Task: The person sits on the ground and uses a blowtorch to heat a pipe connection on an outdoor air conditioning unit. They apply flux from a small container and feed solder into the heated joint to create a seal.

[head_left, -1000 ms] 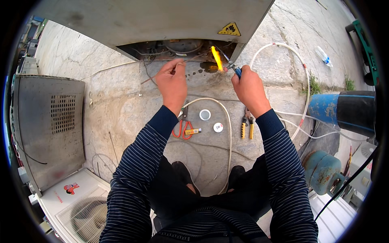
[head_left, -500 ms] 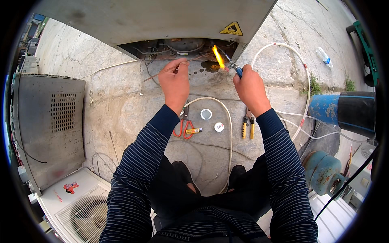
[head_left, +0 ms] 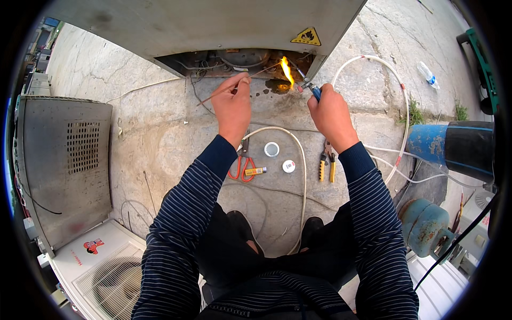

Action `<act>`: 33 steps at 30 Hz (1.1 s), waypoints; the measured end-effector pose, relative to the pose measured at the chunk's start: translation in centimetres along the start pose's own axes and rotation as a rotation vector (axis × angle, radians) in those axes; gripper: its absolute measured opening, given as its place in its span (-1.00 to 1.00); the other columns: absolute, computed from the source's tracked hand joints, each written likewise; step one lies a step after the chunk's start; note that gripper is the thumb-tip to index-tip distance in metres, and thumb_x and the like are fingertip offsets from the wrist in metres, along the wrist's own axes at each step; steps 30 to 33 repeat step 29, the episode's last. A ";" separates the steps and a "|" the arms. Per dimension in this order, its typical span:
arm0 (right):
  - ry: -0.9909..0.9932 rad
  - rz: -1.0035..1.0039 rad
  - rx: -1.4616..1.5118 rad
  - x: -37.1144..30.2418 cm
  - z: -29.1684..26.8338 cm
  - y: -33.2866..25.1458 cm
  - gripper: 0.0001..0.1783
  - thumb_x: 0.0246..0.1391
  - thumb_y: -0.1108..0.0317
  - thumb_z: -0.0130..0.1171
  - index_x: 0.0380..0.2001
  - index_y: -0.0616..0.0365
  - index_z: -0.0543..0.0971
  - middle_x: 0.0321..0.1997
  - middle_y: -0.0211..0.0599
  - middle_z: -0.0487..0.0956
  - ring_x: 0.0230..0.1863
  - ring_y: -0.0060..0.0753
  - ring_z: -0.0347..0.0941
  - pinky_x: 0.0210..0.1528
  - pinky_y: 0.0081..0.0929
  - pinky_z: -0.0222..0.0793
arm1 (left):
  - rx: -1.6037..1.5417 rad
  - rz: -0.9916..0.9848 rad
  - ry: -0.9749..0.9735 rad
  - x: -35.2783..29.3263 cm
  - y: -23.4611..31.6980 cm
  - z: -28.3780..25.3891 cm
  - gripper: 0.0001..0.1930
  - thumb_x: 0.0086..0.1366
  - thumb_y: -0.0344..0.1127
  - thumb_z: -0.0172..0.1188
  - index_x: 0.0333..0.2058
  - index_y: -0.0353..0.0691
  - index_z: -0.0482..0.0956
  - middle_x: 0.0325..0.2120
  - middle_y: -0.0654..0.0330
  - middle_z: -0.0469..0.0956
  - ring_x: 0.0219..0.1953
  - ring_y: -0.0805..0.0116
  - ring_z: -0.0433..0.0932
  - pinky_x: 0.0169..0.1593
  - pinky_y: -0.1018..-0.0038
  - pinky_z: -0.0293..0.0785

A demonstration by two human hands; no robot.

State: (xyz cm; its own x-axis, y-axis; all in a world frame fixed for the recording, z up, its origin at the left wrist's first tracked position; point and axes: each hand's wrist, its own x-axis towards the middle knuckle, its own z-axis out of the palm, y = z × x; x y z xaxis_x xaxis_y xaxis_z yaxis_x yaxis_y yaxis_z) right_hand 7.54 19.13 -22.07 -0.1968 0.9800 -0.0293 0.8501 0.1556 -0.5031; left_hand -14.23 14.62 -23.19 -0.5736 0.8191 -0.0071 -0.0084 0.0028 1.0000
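Pinched in my left hand [head_left: 234,109] is a thin copper-coloured brazing rod [head_left: 261,72], its far end reaching to the flame. My right hand [head_left: 333,117] grips the blue handle of a gas torch [head_left: 316,93]. A yellow-orange flame [head_left: 287,73] burns by the torch, in front of the open lower bay of a grey metal cabinet [head_left: 240,26]. Inside that bay a dark round compressor [head_left: 242,57] and thin pipes show; the exact spot the rod tip touches is hard to make out.
Between my feet and the cabinet lie red-handled scissors [head_left: 247,169], a yellow lighter [head_left: 255,171], an open round tin [head_left: 271,149], a white lid [head_left: 288,166] and yellow-black pliers [head_left: 327,162]. Pale hoses [head_left: 406,106] loop rightward near gas cylinders [head_left: 424,221]. A perforated metal panel [head_left: 69,165] stands left.
The brazing rod's far end has risen and moved right, up to the flame. My left hand has shifted slightly right, and the torch has edged slightly right too.
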 end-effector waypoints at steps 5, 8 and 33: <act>-0.002 -0.003 0.003 -0.1 -0.1 0.1 -0.73 0.12 0.32 0.16 -0.36 0.38 0.43 -0.48 0.28 0.58 -0.37 0.35 0.56 -0.28 0.12 0.49 | -0.039 -0.012 -0.009 0.0 -0.2 0.0 -0.79 0.35 -0.42 0.22 -0.11 -0.39 0.68 -0.29 0.15 0.71 -0.54 0.69 0.39 -0.48 0.68 0.29; 0.003 -0.010 0.007 -0.1 -0.2 -0.1 -0.73 0.12 0.32 0.16 -0.37 0.38 0.44 -0.49 0.28 0.58 -0.37 0.35 0.55 -0.28 0.12 0.49 | -0.039 -0.004 -0.006 0.0 -0.2 0.0 -0.79 0.35 -0.43 0.20 -0.10 -0.40 0.67 -0.28 0.14 0.71 -0.54 0.69 0.39 -0.48 0.68 0.29; -0.018 0.019 0.010 0.0 -0.2 0.0 -0.71 0.12 0.31 0.17 -0.34 0.40 0.45 -0.47 0.30 0.58 -0.36 0.36 0.56 -0.27 0.12 0.50 | 0.023 0.033 0.006 0.1 -0.7 0.2 -0.79 0.34 -0.43 0.21 -0.10 -0.37 0.68 -0.28 0.13 0.72 -0.36 0.58 0.58 -0.34 0.69 0.43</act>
